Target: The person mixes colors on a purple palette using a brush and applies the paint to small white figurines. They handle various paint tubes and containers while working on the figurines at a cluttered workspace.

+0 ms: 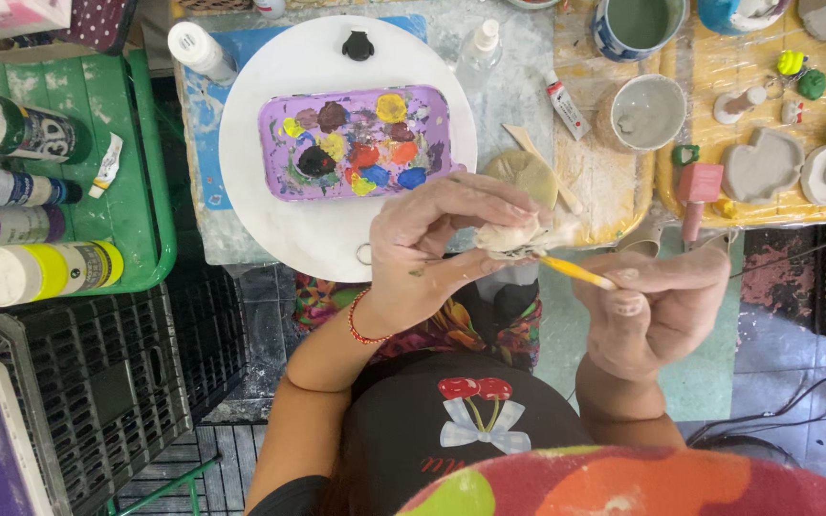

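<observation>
Head view: left hand [432,244] grips a small pale clay piece [516,236] between fingertips and thumb, held above the lap near the round white board [270,210]. Right hand [657,306] pinches a yellow-handled brush [576,271], tip touching the clay. Purple paint palette [356,141] lies farther off.

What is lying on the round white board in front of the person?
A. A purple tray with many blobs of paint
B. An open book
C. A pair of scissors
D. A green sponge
A: the purple tray with blobs of yellow, red, blue and black paint lies on the round white board, beyond the left hand that holds a small pale clay piece.
</observation>
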